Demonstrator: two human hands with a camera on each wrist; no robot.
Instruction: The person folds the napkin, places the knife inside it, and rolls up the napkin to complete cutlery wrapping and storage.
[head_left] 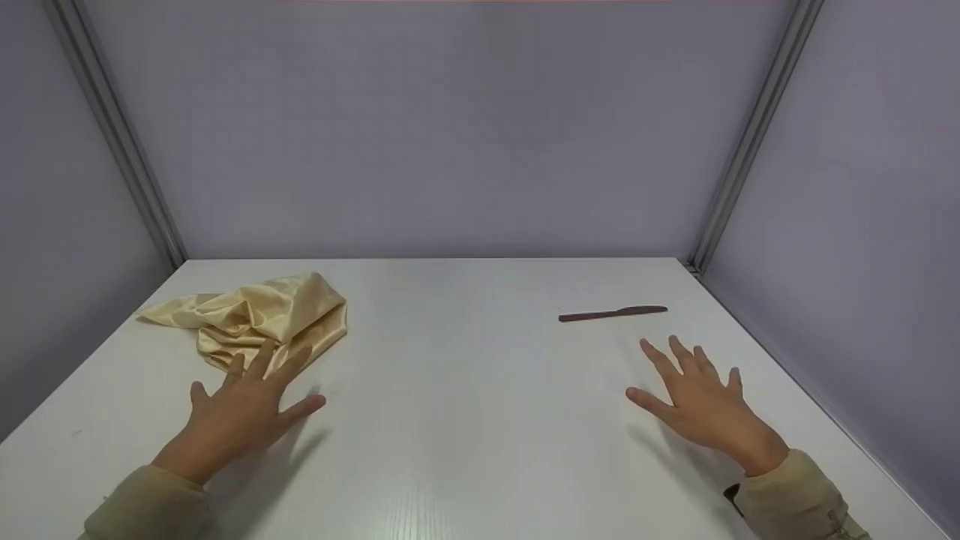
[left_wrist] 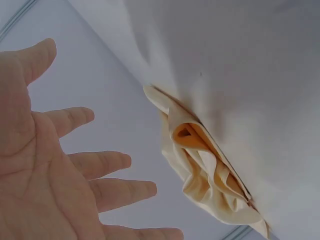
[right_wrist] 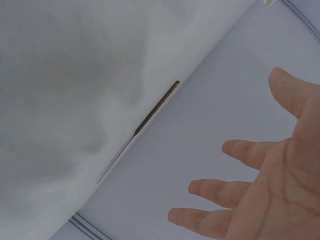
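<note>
Both grips released, one thing ahead of each

Our left hand [head_left: 244, 409] hovered spread, fingertips at the near edge of the cloth [head_left: 259, 319] on the desk [head_left: 465, 420]. Our right hand [head_left: 697, 401] hung just as loose, holding nothing; the knife [head_left: 613, 313] lay near, ahead and slightly left, its long axis crosswise to our fingers.

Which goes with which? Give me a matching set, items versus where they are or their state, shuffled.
Items:
1. gold satin cloth
2. brown knife
3. left hand
4. right hand

Place or state:
A. lies flat, far right of the table
B. open, fingertips at the cloth's near edge
C. crumpled, far left of the table
D. open, just short of the knife

Pairs: 1-C, 2-A, 3-B, 4-D
</note>
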